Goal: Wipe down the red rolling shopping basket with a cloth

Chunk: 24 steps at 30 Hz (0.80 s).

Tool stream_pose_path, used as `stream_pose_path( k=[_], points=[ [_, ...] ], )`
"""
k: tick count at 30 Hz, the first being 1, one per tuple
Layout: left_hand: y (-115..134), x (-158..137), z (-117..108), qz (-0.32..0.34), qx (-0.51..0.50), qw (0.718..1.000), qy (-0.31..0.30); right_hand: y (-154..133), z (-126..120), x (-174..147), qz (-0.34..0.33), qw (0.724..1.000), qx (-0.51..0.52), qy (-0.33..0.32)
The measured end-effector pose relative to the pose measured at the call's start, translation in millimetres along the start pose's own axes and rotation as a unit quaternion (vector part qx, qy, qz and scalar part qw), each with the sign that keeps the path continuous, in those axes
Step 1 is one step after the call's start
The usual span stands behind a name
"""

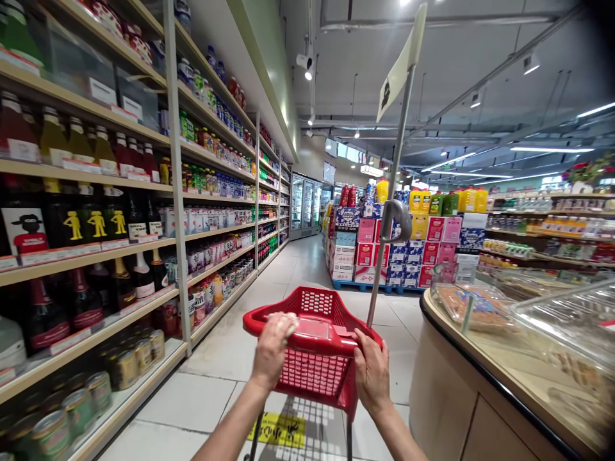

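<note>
Your left hand [269, 358] has its fingers curled on the left part of the handle [312, 336], with something soft and white tucked in them; I can't tell what it is. Your right hand [373, 374] has its fingers bent tight over the handle's right end. The red cart [312, 378] is right in front of you, its long way running away from you and its front facing up the aisle. The handle goes across, its right end lower in your view. The cart is shiny plastic with lots of little holes, and a tall pole [391, 166] on its right side holds a pale flag [403, 67]. Under it is a yellow floor sign [283, 429]. Close on your left, shelves [177, 192] carry bottles [103, 150] and cans [79, 410]. Close on your right, a curved surface [439, 378] holds clear food packs [473, 304]. Farther on, piled boxes [368, 256] block the way ahead to the right, with yellow jugs [473, 200] on top. Far back stand glass-door fridges [307, 200].
</note>
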<state>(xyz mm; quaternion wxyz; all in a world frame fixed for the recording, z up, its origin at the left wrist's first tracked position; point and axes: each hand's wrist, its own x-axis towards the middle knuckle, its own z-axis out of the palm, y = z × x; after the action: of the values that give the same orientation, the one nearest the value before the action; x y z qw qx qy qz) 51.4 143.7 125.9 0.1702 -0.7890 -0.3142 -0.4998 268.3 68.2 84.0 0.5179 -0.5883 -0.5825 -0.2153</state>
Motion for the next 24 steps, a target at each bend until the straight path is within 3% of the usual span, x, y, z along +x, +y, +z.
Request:
stream_pose_path(
  k=[4, 6, 8, 10, 14, 16, 18, 21, 23, 24],
  points=[
    [22, 1, 11, 0.118, -0.033, 0.991, -0.062, 4, -2, 0, -0.02, 1.0, -0.005, -0.016],
    [15, 3, 8, 0.09, -0.021, 0.994, -0.054, 5, -4, 1, -0.026, 0.999, -0.007, -0.024],
    [5, 4, 4, 0.012, 0.004, 1.0, -0.023, 5, -4, 1, -0.019, 1.0, -0.005, -0.018],
    [8, 7, 5, -0.027, 0.013, 1.0, -0.009, 4, -4, 0, -0.009, 1.0, 0.0, -0.006],
    [52, 14, 22, 0.095, -0.041, 0.991, -0.083, 7, -4, -1, -0.023, 1.0, -0.002, -0.015],
    [61, 17, 24, 0.125, -0.053, 0.986, -0.098, 10, -7, -1, -0.038, 0.999, -0.008, -0.025],
    [50, 19, 19, 0.085, -0.053, 0.991, -0.089, 13, -10, 0, -0.042, 0.999, -0.011, -0.03],
    [32, 23, 11, -0.052, -0.024, 0.998, -0.038, 12, -12, 1, -0.025, 0.999, -0.004, -0.031],
    [39, 25, 15, -0.043, -0.035, 0.997, -0.057, 10, -12, 1, -0.011, 0.999, 0.005, -0.032],
    [48, 27, 19, 0.01, -0.055, 0.994, -0.093, 10, -13, 1, -0.01, 0.999, 0.01, -0.036]
  ],
)
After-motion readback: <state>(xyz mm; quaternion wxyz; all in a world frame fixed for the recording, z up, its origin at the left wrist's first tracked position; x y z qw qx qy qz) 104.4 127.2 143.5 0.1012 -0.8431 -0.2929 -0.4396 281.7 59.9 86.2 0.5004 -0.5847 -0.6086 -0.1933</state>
